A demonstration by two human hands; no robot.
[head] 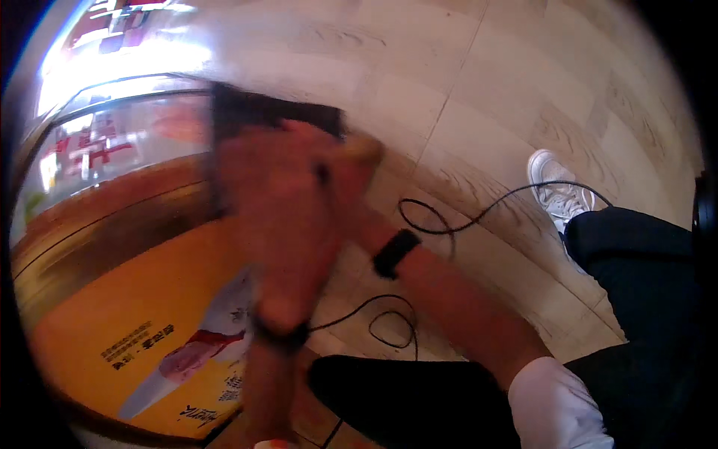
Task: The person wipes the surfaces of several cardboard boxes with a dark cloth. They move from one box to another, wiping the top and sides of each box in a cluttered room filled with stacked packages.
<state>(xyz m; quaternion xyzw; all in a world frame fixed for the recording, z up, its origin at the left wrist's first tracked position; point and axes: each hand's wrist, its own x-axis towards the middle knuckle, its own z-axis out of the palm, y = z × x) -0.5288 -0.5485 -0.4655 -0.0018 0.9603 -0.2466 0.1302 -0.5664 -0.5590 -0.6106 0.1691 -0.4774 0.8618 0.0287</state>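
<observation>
Motion blur covers both of my hands, which come together in front of me and overlap. My left hand (269,179), with a black band at the wrist, lies over a dark flat object (280,109) whose edges show beyond and to the left of the fingers. My right hand (350,182) is close against the left one; a black wristband (395,252) sits on that wrist. Near the right fingertips is a blurred tan patch (364,147) that I cannot identify. Finger positions and any grip are too smeared to make out.
To the left stands a glass-fronted case (112,137) above a yellow panel (146,280) bearing a picture and writing. Thin dark cable (477,219) loops across the wood-look floor (505,101). A white sneaker (558,188) and dark trousers (634,264) are at the right.
</observation>
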